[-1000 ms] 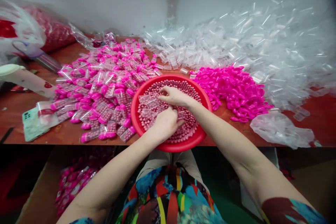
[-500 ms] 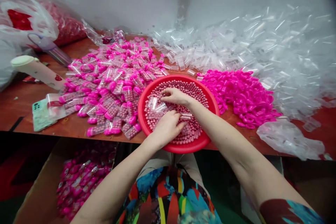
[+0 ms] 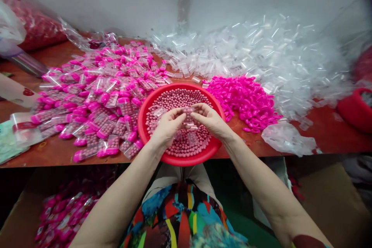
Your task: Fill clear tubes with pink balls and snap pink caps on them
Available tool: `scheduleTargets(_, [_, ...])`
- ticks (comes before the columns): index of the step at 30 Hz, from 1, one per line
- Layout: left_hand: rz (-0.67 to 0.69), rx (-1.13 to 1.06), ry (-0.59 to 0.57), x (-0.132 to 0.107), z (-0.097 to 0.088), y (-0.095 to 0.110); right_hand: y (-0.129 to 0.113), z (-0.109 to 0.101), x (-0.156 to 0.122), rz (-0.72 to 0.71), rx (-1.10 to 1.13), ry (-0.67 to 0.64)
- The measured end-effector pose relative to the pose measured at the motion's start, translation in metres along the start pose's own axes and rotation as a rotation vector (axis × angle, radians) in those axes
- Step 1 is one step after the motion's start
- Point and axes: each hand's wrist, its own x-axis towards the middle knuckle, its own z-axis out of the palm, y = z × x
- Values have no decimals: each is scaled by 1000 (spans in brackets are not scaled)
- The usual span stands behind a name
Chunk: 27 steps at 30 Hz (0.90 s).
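Observation:
Over a red basin (image 3: pixel 219 112) of pink beads (image 3: pixel 186 97), both my hands meet around a small clear plastic case (image 3: pixel 188 114) that seems to have pink beads in it. My left hand (image 3: pixel 168 126) pinches its left side between thumb and fingers. On the other side, my right hand (image 3: pixel 210 121) is closed on the right end, thumb toward me. Other clear cases (image 3: pixel 159 112) lie on the beads, partly hidden by my left hand. Fingers cover much of the held case, so how full it is cannot be made out.
Bead-filled cases with pink caps (image 3: pixel 99 97) are heaped left of the basin. Loose pink caps (image 3: pixel 247 100) lie to its right, with a wide pile of clear cases (image 3: pixel 247 50) behind. A crumpled plastic bag (image 3: pixel 287 138) sits by the table's front edge.
My hands have come up from the beads and cases in the basin and drawn together on one case. The view has shifted right, bringing a red container at the right edge into sight.

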Motion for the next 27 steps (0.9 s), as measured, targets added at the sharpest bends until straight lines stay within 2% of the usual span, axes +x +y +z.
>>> scheduleTargets(3, [-115, -42, -30, -5, 1, 4, -7, -8, -14, -25, -132, -119])
scheduleTargets(7, [-190, -39, -91, -8, -6, 1, -22, -19, -18, -18, -257, -299])
scheduleTargets(11, [-212, -42, -144, -9, -13, -1, -28, -23, -12, 35, -256, -361])
scheduleTargets(17, [-255, -11, -121, -12, -22, 3, -15, -15, 2, -14, -209, -349])
scheduleTargets(23, [-267, 1, -60, -13, -29, 6, -12, -7, 6, -252, -512, -372])
scheduleTargets(25, [-285, -13, -8, -13, -30, 8, -11, -4, 8, -280, -520, -304])
scheduleTargets(27, [-292, -42, 35, -12, -27, 11, -7, -3, 13, -304, -538, -119])
